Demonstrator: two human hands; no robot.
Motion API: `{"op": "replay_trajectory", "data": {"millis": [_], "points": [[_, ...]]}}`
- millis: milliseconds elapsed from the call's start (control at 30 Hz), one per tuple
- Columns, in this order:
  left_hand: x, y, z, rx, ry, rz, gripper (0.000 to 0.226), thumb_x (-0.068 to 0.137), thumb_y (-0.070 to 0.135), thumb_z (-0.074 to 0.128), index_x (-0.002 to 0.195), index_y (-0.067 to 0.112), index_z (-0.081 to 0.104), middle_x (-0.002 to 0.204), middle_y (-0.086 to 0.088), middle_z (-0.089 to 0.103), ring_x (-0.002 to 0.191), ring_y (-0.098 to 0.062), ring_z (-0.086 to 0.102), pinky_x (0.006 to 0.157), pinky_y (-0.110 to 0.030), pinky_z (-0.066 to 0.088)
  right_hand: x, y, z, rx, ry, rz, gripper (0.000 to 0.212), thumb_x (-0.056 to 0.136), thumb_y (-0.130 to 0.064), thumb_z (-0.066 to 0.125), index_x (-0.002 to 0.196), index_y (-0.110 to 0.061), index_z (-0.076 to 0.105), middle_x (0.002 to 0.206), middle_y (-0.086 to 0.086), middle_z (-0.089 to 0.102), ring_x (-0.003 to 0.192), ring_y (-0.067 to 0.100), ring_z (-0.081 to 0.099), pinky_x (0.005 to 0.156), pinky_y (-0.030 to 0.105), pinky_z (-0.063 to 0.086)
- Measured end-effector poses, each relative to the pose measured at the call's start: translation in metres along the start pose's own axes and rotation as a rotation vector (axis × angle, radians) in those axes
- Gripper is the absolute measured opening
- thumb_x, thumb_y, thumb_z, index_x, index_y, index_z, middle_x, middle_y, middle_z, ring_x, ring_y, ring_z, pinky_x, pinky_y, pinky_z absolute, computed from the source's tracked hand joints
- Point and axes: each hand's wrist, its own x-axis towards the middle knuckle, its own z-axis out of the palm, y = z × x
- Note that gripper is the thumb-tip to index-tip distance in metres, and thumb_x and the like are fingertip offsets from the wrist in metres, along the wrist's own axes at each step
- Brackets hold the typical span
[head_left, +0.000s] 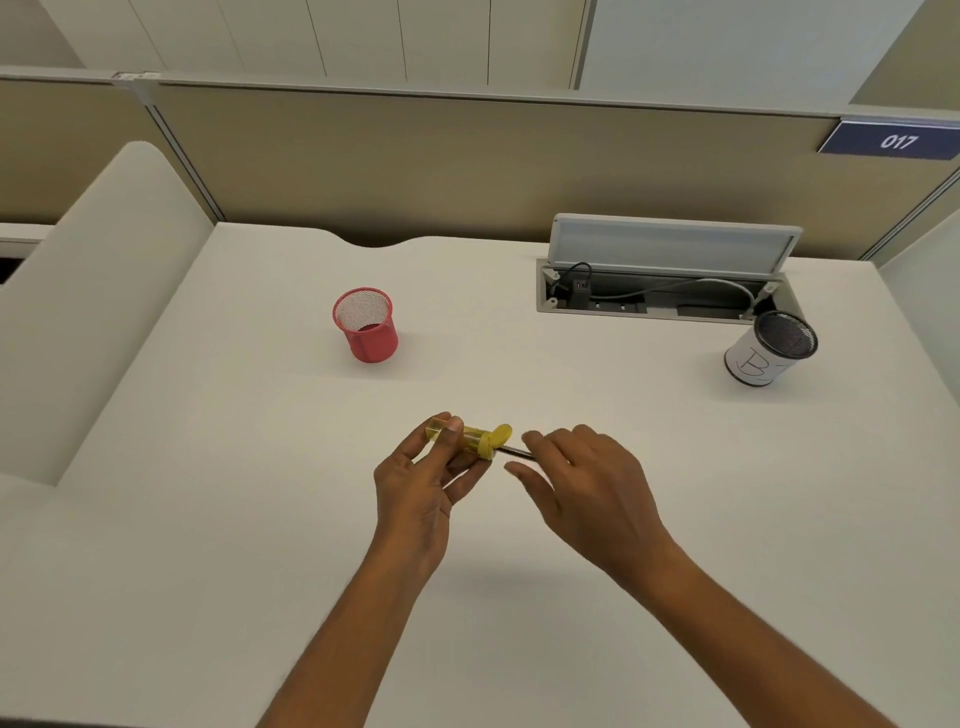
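The left hand is held above the pale white bench, near its middle and towards the near edge. Its thumb and fingers curl round a small translucent yellow plastic tube, which lies roughly level with its mouth pointing towards the right hand. At that mouth an opaque yellow flip cap stands open, tipped up and away. A thin dark rod pokes out of the tube. It slants slightly down to the right until its far end disappears at the right hand's forefinger. The right hand's fingers are loosely bent, with the thumb just below the rod. Whether they actually pinch the rod or only hover at it cannot be told from this angle. Farther back on the bench and to the left, a red wire-mesh pen cup stands upright, well apart from the hands. Far to the right stands a black mesh cup wrapped in white paper marked "B". It is just beside a recessed grey cable box, whose lid is raised. A blue sign reading 017 hangs on the beige partition behind.
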Motion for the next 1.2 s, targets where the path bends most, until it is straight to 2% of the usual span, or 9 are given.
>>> {"op": "replay_trajectory", "data": {"millis": [167,367,467,567,700,867,1000,1133,1200], "points": [[0.000,0.001,0.002,0.031,-0.004,0.004,0.026,0.088,0.013,0.077,0.111,0.002,0.073,0.101,-0.024,0.077,0.091,-0.036,0.078,0.077,-0.040,0.064,-0.006,0.001,0.003,-0.177,0.106,-0.091,0.019,0.101,-0.026,0.061,0.095,-0.012,0.073,0.063,0.000,0.052,0.049,0.022,0.037,0.045,0.032,0.029],[-0.003,-0.003,-0.002,0.055,-0.025,0.017,0.033,0.087,0.015,0.077,0.117,0.003,0.070,0.099,-0.025,0.076,0.094,-0.038,0.078,0.079,-0.040,0.064,0.016,-0.002,-0.014,0.864,-0.345,0.717,0.032,0.096,-0.035,0.067,0.075,-0.014,0.077,0.048,-0.005,0.043,0.046,0.010,0.033,0.047,0.025,0.029],[-0.005,-0.005,-0.002,0.052,-0.020,0.016,0.037,0.084,0.017,0.078,0.118,0.004,0.071,0.101,-0.026,0.076,0.095,-0.039,0.077,0.079,-0.040,0.064,0.026,0.005,-0.025,1.108,-0.575,0.941,0.031,0.095,-0.037,0.070,0.080,-0.012,0.081,0.051,-0.007,0.049,0.046,0.014,0.028,0.047,0.023,0.024],[-0.003,-0.001,-0.001,0.033,-0.010,0.041,0.037,0.085,0.015,0.078,0.120,0.005,0.070,0.100,-0.023,0.077,0.093,-0.037,0.078,0.078,-0.041,0.065,0.020,0.000,-0.020,0.856,-0.385,0.641,0.028,0.097,-0.040,0.066,0.084,-0.019,0.078,0.060,-0.007,0.066,0.047,0.009,0.044,0.048,0.023,0.037],[0.002,0.005,0.001,-0.012,0.012,0.045,0.032,0.090,0.011,0.075,0.121,0.002,0.070,0.099,-0.022,0.078,0.090,-0.034,0.078,0.077,-0.040,0.064,0.001,0.001,0.000,-0.041,0.005,-0.011,0.027,0.101,-0.038,0.059,0.105,-0.015,0.072,0.076,-0.002,0.066,0.062,0.021,0.056,0.050,0.033,0.043],[0.001,0.003,0.004,0.028,-0.001,0.040,0.027,0.091,0.011,0.075,0.117,0.004,0.071,0.098,-0.022,0.078,0.090,-0.035,0.078,0.078,-0.041,0.065,-0.005,0.003,0.006,-0.169,0.125,-0.071,0.022,0.102,-0.026,0.061,0.091,-0.011,0.073,0.062,0.000,0.048,0.049,0.022,0.037,0.047,0.032,0.028],[0.000,0.001,0.002,0.070,-0.018,0.046,0.029,0.090,0.013,0.076,0.117,0.005,0.071,0.097,-0.022,0.078,0.089,-0.035,0.079,0.083,-0.044,0.065,-0.003,-0.007,0.001,0.370,-0.080,0.277,0.033,0.101,-0.033,0.057,0.074,-0.019,0.066,0.055,-0.005,0.043,0.049,0.015,0.034,0.045,0.031,0.031],[0.000,0.002,0.005,0.130,-0.058,0.065,0.028,0.092,0.014,0.075,0.119,0.008,0.070,0.098,-0.021,0.078,0.094,-0.037,0.079,0.081,-0.041,0.065,0.016,-0.002,-0.019,1.146,-0.450,0.988,0.037,0.099,-0.033,0.065,0.070,-0.010,0.073,0.053,-0.002,0.030,0.050,0.016,0.019,0.049,0.026,0.019],[0.000,0.002,0.007,0.139,-0.068,0.064,0.028,0.092,0.014,0.075,0.119,0.009,0.071,0.099,-0.022,0.078,0.095,-0.037,0.078,0.080,-0.040,0.065,0.020,0.003,-0.028,1.337,-0.586,1.179,0.035,0.098,-0.034,0.066,0.077,-0.006,0.074,0.058,-0.002,0.026,0.052,0.016,0.013,0.050,0.028,0.014]]}}
